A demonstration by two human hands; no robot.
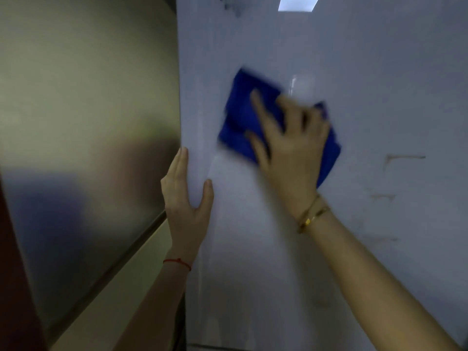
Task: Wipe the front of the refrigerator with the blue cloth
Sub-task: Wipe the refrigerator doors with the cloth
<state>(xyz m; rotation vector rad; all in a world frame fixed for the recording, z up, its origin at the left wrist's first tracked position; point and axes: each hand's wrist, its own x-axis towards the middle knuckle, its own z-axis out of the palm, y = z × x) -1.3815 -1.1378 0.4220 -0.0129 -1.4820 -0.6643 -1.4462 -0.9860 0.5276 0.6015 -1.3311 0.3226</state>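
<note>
The refrigerator's pale glossy front [367, 72] fills the right two thirds of the view. A folded blue cloth [243, 117] lies flat against it near the middle. My right hand [291, 143] presses on the cloth with fingers spread, and both look blurred by motion. My left hand [186, 198] clasps the refrigerator's left edge, thumb on the front and fingers around the side. Faint brownish marks [402, 158] show on the front to the right of the cloth, and dark smudges [230, 5] sit near the top.
A brushed-metal panel [83, 138] stands to the left of the refrigerator, with a pale wall strip [141, 262] below it. A ceiling light reflects at the top [298, 2]. A dark red edge [15, 287] runs along the far left.
</note>
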